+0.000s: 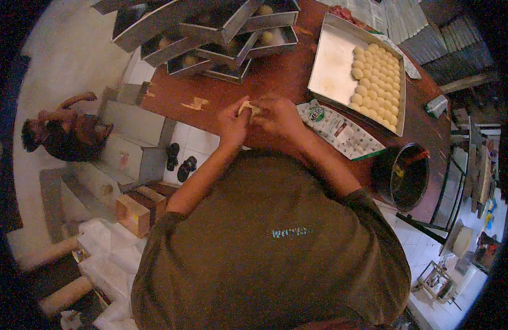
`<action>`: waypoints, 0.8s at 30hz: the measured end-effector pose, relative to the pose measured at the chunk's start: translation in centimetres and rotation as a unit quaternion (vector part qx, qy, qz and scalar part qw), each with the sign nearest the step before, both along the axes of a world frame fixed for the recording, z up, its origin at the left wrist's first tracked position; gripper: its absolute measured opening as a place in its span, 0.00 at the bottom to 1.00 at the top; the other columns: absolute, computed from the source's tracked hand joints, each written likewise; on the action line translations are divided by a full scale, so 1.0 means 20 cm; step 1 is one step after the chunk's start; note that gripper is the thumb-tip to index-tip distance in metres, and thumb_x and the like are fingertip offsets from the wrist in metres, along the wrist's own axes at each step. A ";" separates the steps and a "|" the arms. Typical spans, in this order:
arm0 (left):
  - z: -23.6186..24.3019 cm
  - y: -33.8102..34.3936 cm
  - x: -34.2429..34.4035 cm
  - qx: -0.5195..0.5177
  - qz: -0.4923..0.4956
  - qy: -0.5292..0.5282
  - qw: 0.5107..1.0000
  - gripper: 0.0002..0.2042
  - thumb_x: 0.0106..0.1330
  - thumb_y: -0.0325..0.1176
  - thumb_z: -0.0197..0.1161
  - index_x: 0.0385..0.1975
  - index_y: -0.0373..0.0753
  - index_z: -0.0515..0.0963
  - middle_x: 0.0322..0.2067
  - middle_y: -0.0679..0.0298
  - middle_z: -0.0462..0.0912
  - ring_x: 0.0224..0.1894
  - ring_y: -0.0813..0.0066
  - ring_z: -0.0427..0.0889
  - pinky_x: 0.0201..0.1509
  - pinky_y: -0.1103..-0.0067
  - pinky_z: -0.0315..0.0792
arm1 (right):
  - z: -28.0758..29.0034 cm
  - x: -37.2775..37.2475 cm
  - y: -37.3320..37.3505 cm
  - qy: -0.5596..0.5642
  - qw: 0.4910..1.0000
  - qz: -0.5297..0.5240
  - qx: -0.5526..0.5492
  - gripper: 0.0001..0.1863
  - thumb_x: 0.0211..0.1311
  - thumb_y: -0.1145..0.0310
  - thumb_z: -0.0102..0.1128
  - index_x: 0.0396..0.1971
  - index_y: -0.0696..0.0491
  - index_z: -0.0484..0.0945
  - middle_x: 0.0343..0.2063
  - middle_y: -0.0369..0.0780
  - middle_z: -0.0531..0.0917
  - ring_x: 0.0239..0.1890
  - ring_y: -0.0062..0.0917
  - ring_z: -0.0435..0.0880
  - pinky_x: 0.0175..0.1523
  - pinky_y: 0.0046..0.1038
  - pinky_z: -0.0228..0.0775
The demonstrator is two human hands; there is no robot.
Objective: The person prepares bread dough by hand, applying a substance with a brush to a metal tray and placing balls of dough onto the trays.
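A small pale-yellow piece of dough [248,109] is pinched in front of my chest, over the near edge of the brown table. My left hand [232,124] holds it from the left, thumb and fingers closed on it. From the other side my right hand [281,116] curls its fingers onto the same piece; they are slightly blurred. To the right of my hands lies a shallow metal tray [328,66], its right part filled with rows of round, pale dough balls [378,82]. A white-and-green printed plastic bag [342,132] lies flat between my right forearm and the tray.
Stacked metal pans [210,41], some with dough balls inside, stand crosswise at the back left. A dark bucket [401,176] sits at the table's right. Left on the floor are black sandals [179,162] and a wooden box [138,209]. Another person [67,129] is farther left.
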State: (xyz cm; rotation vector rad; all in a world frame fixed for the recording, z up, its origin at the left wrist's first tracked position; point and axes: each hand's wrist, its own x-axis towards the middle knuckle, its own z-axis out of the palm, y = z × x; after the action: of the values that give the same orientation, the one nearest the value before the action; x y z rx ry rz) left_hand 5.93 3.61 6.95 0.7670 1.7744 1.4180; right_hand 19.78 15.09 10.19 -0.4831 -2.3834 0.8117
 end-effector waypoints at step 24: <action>0.32 -0.06 0.03 0.090 -0.015 -0.236 0.967 0.22 0.67 0.29 0.68 0.59 0.32 0.74 0.50 0.60 0.83 0.50 0.74 0.83 0.54 0.78 0.79 | 0.34 0.09 -0.06 0.018 0.960 0.027 -0.279 0.13 0.60 0.74 0.69 0.46 0.56 0.87 0.39 0.42 0.90 0.43 0.26 0.89 0.49 0.27 0.80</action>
State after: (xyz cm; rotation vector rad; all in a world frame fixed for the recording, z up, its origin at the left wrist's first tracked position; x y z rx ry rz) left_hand 6.45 2.51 13.36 0.4875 1.2769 1.5985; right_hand 21.54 13.98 16.96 -0.6125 -2.1187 1.5143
